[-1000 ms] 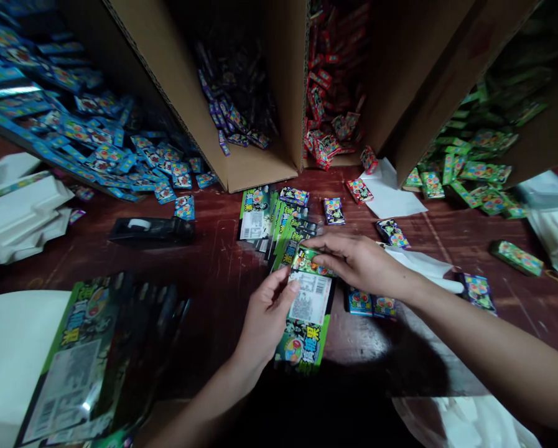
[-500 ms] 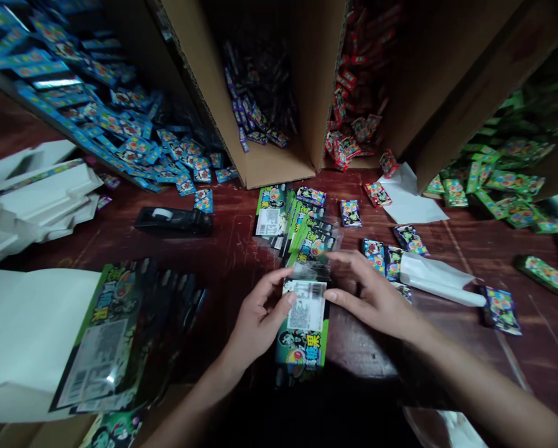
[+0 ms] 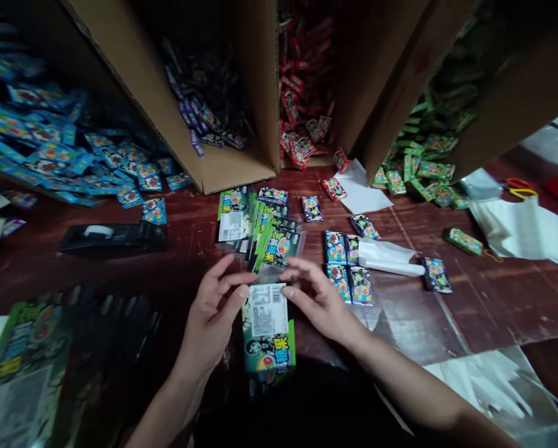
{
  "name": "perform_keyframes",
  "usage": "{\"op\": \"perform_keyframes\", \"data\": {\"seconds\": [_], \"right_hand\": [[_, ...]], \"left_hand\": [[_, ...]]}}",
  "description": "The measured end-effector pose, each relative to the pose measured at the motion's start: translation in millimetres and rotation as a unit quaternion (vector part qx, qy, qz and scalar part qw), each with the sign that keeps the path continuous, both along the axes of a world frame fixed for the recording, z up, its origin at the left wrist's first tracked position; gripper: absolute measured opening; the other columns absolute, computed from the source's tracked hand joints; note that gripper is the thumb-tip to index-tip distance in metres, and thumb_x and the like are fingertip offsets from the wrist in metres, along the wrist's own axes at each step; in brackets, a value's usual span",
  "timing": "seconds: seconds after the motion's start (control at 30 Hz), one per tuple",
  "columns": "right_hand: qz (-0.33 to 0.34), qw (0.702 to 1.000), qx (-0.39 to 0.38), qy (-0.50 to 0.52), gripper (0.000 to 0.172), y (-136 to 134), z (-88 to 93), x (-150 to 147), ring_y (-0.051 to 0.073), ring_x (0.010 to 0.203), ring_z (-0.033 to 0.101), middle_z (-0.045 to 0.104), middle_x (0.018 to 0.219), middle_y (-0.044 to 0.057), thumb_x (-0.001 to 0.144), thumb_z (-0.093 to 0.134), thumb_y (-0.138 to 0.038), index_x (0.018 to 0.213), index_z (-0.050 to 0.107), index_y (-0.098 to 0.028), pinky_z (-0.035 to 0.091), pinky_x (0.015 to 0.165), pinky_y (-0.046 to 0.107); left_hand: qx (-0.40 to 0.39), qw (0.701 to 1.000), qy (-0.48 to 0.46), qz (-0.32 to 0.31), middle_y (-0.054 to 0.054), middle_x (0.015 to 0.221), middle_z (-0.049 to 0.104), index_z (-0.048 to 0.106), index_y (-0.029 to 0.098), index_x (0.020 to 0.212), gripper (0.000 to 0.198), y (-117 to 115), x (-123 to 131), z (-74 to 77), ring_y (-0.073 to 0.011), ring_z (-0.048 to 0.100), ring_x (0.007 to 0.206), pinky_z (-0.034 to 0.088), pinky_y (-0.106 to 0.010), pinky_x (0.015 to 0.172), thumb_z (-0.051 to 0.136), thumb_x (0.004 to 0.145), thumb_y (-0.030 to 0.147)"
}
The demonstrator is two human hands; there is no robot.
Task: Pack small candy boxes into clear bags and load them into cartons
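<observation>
A green and black printed candy bag with a white barcode label lies upside down in front of me. My left hand pinches its upper left edge, thumb on the front and the other fingers loosely bent. At the upper right corner, my right hand grips it between thumb and forefinger. A clear flap shows between the two hands. Just beyond it, a fanned pile of similar bags lies on the table, with a small purple candy packet on top.
Cardboard boxes at the back hold blue, purple, red and green packets. Blue and purple packets lie to the right beside a white paper strip. A black tape dispenser and more bags are on the left.
My view has swung to the right, so the scene sits further left and more of the right side shows. Both hands stay at the upper end of the bag.
</observation>
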State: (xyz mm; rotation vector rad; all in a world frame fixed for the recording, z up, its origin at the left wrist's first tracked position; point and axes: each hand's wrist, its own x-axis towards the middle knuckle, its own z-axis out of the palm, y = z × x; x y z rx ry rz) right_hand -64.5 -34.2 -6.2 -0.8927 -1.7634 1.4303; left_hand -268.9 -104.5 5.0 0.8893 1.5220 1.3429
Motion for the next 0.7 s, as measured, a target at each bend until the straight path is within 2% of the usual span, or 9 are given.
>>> {"op": "perform_keyframes", "data": {"seconds": [0.03,0.07,0.17,0.23,0.33,0.5,0.6,0.7], "right_hand": [[-0.001,1.000,-0.002,0.012,0.055,0.2,1.1,0.9,0.016,0.097,0.066,0.066,0.119,0.006,0.099,0.059,-0.036,0.149,0.039,-0.030,0.057,0.088,0.034],[0.000,1.000,-0.001,0.020,0.054,0.6,3.0,2.1,0.016,0.098,0.066,0.066,0.117,0.006,0.099,0.060,-0.035,0.149,0.040,-0.030,0.057,0.089,0.034],[0.022,0.999,0.038,0.024,0.024,3.3,13.6,6.6,0.017,0.104,0.066,0.068,0.111,0.005,0.097,0.063,-0.033,0.120,0.067,-0.028,0.054,0.095,0.036],[0.030,0.997,0.060,0.033,0.016,4.7,22.2,9.5,0.019,0.108,0.065,0.069,0.112,0.005,0.094,0.068,-0.034,0.108,0.073,-0.028,0.053,0.099,0.039],[0.030,0.998,0.052,0.035,0.014,3.1,31.0,10.8,0.020,0.107,0.067,0.071,0.110,0.005,0.091,0.071,-0.036,0.101,0.074,-0.026,0.054,0.096,0.039],[-0.013,1.000,-0.028,-0.001,0.015,1.6,32.5,5.3,0.015,0.076,0.067,0.074,0.086,0.002,0.089,0.072,-0.037,0.093,0.071,-0.022,0.054,0.069,0.029],[-0.008,0.996,-0.086,-0.011,0.020,10.5,32.6,4.2,0.015,0.074,0.066,0.074,0.082,0.001,0.087,0.074,-0.041,0.086,0.072,-0.020,0.052,0.069,0.028],[0.011,0.994,-0.104,-0.040,0.023,20.4,33.4,6.6,0.015,0.075,0.066,0.075,0.082,0.000,0.086,0.075,-0.044,0.084,0.074,-0.021,0.051,0.072,0.028]], "left_hand": [[-0.001,1.000,0.003,-0.008,-0.008,0.121,0.073,0.046,0.026,0.147,0.061,0.4,-0.4,1.1,-0.0216,0.069,0.105,0.055,-0.036,0.090,0.067,0.091,0.036],[-0.006,1.000,0.012,-0.023,-0.007,0.120,0.073,0.050,0.025,0.144,0.057,0.7,-1.3,2.7,-0.0218,0.069,0.106,0.055,-0.036,0.091,0.067,0.091,0.037],[-0.014,0.996,0.056,-0.069,-0.006,0.117,0.074,0.072,0.022,0.115,0.028,1.2,-5.3,10.2,-0.0229,0.067,0.110,0.051,-0.036,0.099,0.067,0.092,0.036],[-0.001,0.994,0.064,-0.087,-0.006,0.121,0.072,0.075,0.022,0.105,0.020,1.2,-6.6,17.4,-0.0238,0.066,0.114,0.050,-0.037,0.102,0.065,0.093,0.036],[0.014,0.990,0.081,-0.114,-0.006,0.119,0.073,0.075,0.021,0.099,0.018,1.5,-3.9,30.4,-0.0237,0.067,0.112,0.050,-0.036,0.099,0.063,0.094,0.035],[-0.008,0.983,0.131,-0.128,-0.003,0.091,0.074,0.071,0.019,0.093,0.012,8.6,4.5,48.7,-0.0173,0.068,0.086,0.052,-0.028,0.079,0.068,0.089,0.031],[-0.027,0.981,0.139,-0.132,-0.001,0.082,0.072,0.071,0.018,0.085,0.016,16.7,2.5,50.5,-0.0149,0.065,0.077,0.049,-0.026,0.072,0.068,0.089,0.032],[-0.049,0.977,0.127,-0.162,-0.003,0.084,0.074,0.073,0.017,0.086,0.019,22.5,-5.3,46.6,-0.0154,0.066,0.079,0.049,-0.026,0.074,0.068,0.089,0.035]]}}
